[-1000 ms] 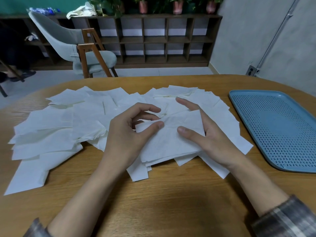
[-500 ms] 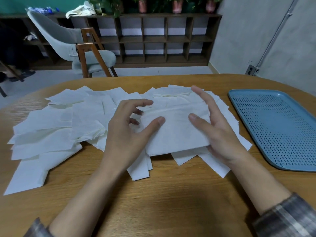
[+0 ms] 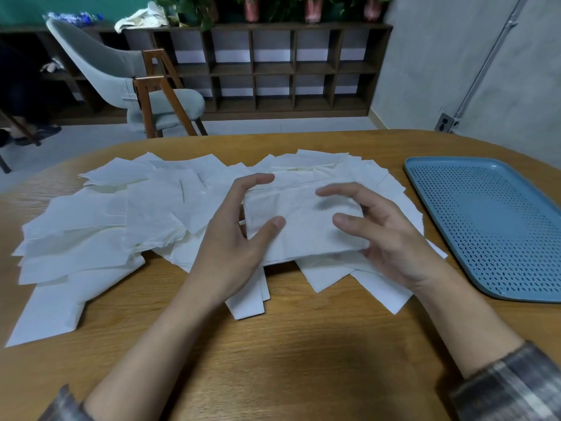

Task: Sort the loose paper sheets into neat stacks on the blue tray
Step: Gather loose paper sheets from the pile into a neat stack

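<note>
Left hand [image 3: 230,238] and right hand [image 3: 385,238] are each curling a half-closed grip round one small paper stack [image 3: 303,226], holding it over loose sheets [image 3: 100,226] on the bench [image 3: 303,344], near the blue tray [image 3: 498,229].

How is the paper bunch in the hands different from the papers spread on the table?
The bunch is squared up, edges lined up; the spread papers lie crooked and overlapping. The left hand and right hand grip the bunch; the spread papers lie loose on the table. Both are white, and neither is on the blue tray.
</note>
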A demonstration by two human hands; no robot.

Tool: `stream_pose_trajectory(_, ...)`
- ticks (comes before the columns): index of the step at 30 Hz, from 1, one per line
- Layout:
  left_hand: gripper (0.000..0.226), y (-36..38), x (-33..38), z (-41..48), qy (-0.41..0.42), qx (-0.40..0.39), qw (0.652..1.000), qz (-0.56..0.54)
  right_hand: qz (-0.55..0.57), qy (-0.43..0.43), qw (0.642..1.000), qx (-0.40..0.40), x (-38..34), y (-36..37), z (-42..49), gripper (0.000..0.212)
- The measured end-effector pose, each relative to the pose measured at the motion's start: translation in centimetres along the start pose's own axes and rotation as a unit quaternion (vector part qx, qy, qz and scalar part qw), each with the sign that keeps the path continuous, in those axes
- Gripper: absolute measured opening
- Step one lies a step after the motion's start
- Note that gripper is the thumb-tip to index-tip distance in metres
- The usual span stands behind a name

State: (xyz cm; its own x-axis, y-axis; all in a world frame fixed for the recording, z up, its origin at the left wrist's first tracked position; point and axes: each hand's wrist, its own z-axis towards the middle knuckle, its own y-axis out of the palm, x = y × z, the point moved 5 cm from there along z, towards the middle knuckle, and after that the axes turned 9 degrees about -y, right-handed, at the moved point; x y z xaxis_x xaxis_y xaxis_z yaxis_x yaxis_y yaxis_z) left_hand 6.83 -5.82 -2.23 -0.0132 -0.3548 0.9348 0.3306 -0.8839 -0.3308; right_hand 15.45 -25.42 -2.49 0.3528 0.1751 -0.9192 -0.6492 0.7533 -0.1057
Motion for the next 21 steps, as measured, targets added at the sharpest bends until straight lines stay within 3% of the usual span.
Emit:
stream_pose_trajectory(4,0.046,0.3,-0.1,-0.2,0.026,0.021,0.999,0.03,-0.024,-0.028,0.999,0.009,-0.1,-0.1,-0.1,0.042)
stream_pose_trajectory(11,0.045,0.2,0.0,-0.2,0.034,0.046,0.997,0.058,0.119,0.034,0.992,-0.025,-0.3,0.1,-0.3,0.045)
stream_pose_trajectory(18,0.055,1.2,0.2,-0.5,0.034,-0.038,0.999,-0.012,-0.064,0.019,0.997,0.038,0.4,-0.9,0.1,0.035)
stream_pose_trajectory(21,0.061,1.5,0.6,-0.8,0.126,0.033,0.988,0.084,-0.136,-0.016,0.986,0.096,0.5,-1.9,0.2,0.033)
